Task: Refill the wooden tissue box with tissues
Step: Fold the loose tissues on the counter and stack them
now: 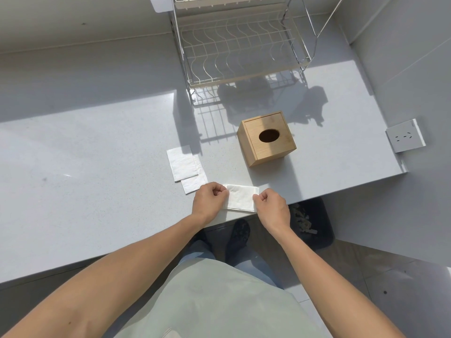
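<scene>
Open surface [85, 154] from nine to eleven o'clock of the hands [240, 203]. Blocked at twelve by the wire dish rack [244, 52], with the wooden tissue box [266, 139] near at one o'clock. Flat tissues [185, 167] just beside at eleven, low enough to pass over. Wall socket [405, 139] and wall at two o'clock.

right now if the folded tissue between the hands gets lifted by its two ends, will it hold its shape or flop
Probably flop: the folded tissue looks like thin, soft paper lying flat on the counter, so its middle would likely sag. It looks very light, so it may flutter or shift easily. The left hand and right hand pinch its ends; a hard pull might tear it.
</scene>
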